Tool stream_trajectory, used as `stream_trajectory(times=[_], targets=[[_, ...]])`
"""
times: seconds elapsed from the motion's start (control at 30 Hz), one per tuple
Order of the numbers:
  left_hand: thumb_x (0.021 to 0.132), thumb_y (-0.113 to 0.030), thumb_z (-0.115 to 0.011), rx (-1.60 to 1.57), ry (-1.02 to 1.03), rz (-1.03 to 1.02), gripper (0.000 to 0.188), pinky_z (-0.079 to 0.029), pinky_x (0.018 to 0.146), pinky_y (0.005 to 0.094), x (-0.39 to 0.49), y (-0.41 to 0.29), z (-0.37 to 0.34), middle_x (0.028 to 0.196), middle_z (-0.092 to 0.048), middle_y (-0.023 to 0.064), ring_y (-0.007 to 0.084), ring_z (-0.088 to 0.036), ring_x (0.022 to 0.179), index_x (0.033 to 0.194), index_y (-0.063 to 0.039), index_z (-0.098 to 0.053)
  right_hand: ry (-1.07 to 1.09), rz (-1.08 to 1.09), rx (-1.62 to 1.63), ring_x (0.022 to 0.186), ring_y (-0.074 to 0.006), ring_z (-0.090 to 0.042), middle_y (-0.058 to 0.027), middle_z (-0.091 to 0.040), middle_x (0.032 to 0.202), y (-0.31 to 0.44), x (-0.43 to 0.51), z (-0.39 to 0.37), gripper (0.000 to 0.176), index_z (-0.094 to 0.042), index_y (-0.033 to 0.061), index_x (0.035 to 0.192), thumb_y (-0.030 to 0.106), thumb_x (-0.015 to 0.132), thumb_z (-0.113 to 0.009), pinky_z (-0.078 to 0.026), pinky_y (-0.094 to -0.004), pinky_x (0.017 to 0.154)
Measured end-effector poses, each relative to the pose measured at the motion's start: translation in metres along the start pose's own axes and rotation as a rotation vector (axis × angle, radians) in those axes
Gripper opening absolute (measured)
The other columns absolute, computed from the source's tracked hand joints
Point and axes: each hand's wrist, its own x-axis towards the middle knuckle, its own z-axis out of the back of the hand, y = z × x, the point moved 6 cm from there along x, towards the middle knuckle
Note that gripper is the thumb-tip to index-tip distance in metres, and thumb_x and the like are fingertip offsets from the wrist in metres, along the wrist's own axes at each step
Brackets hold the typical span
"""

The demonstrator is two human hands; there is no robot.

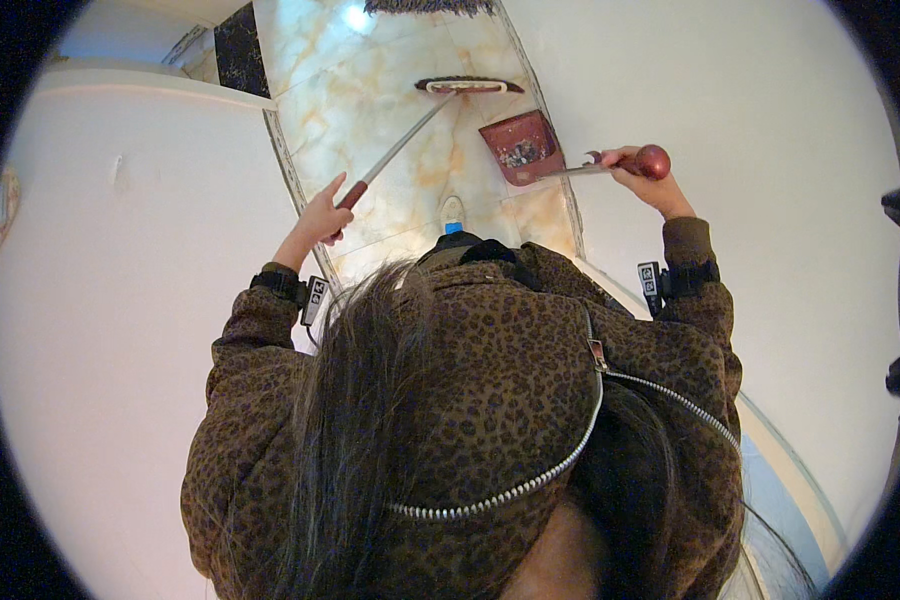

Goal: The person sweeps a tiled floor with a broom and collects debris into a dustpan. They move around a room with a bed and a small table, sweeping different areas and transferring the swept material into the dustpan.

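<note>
My left hand (324, 216) grips the dark red handle end of a broom (410, 140), its index finger stretched along the handle. The metal shaft slants up and right to the broom head (471, 86), whose dark bristles lie on the marbled floor. My right hand (645, 180) is closed around the handle of a long-handled dustpan, just below its round red knob (652, 161). The dark red dustpan (521, 131) rests at the floor's right edge, below the broom head, with a small heap of grey and whitish debris in it.
White walls stand on the left (142, 225) and right (757, 150) of a narrow passage with a marbled tile floor (360, 90). A dark shaggy mat (427, 6) lies at the far end. A black stone strip (241, 52) is at the upper left. One light shoe (452, 212) shows below.
</note>
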Motion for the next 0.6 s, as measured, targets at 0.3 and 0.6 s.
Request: stream_trajectory(times=[0.3, 0.6], targets=[[0.077, -0.009, -0.054, -0.077, -0.069, -0.045, 0.045, -0.052, 0.040, 0.0377, 0.128, -0.052, 0.012, 0.068, -0.062, 0.0144, 0.0230, -0.062, 0.050, 0.120, 0.001, -0.048, -0.035, 0.018, 0.000, 0.098, -0.0156, -0.061, -0.0048, -0.067, 0.099, -0.026, 0.010, 0.015, 0.017, -0.066, 0.0036, 0.096, 0.002, 0.079, -0.065, -0.047, -0.0317, 0.092], [0.078, -0.009, -0.050, 0.207, 0.054, -0.070, 0.053, -0.051, 0.041, 0.0457, 0.142, -0.051, -0.088, 0.072, -0.060, 0.0257, 0.0369, -0.062, 0.053, 0.126, -0.004, -0.028, -0.112, 0.038, 0.026, 0.096, -0.0150, -0.062, -0.0049, -0.067, 0.099, -0.024, 0.009, 0.014, 0.014, -0.064, 0.0035, 0.095, 0.003, 0.080, -0.065, -0.049, -0.0309, 0.089]])
